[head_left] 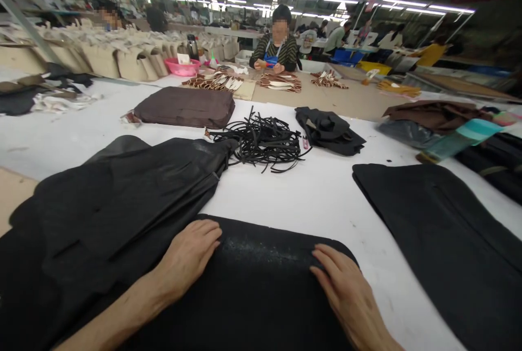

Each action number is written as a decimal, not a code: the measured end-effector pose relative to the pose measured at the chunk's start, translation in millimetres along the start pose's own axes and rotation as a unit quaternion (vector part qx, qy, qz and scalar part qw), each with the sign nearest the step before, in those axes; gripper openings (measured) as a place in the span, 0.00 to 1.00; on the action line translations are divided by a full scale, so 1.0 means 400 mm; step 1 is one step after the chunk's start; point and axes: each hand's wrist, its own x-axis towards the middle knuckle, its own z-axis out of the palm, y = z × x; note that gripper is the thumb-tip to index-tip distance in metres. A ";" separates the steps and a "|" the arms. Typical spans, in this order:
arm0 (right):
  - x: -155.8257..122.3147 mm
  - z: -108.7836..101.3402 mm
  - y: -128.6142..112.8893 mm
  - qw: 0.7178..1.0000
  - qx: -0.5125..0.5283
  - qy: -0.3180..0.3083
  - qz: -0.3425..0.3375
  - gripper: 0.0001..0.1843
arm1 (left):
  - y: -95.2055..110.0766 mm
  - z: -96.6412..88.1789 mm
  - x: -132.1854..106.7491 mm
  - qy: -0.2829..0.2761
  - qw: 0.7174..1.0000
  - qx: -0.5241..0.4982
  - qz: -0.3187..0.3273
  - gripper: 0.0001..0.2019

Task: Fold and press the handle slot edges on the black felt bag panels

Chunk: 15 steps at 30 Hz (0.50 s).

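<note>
A black felt piece (261, 280) with a rounded far edge lies on the white table (310, 198) right in front of me. My left hand (190, 256) rests flat on its far left part, fingers stretched out. My right hand (342, 291) lies flat on its far right corner, fingers together and extended. Neither hand holds anything. A large heap of black felt pieces (110, 204) lies to the left, touching the piece under my hands.
Another black felt stack (440, 231) lies at right. Farther off are a tangle of black straps (263, 141), a brown felt stack (185, 106) and a black bundle (328, 130). A seated person (277, 46) works across the table among brown pieces.
</note>
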 end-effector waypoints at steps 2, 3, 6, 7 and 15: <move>0.083 0.020 -0.039 0.998 0.023 -0.055 0.031 0.16 | -0.009 0.006 0.064 -0.045 0.999 -0.029 -0.002 0.13; 0.118 0.028 -0.054 0.995 0.029 -0.085 0.036 0.16 | -0.015 0.013 0.086 -0.056 0.998 -0.039 0.001 0.13; 0.189 0.040 -0.081 0.986 0.036 -0.160 0.040 0.15 | -0.032 0.033 0.122 -0.068 0.996 -0.057 0.003 0.13; 0.202 0.043 -0.086 0.983 0.042 -0.176 0.046 0.13 | -0.037 0.038 0.127 -0.071 0.995 -0.064 -0.002 0.12; 0.238 0.041 -0.091 0.969 0.136 -0.190 0.075 0.07 | -0.058 0.031 0.130 -0.073 0.985 -0.149 -0.041 0.03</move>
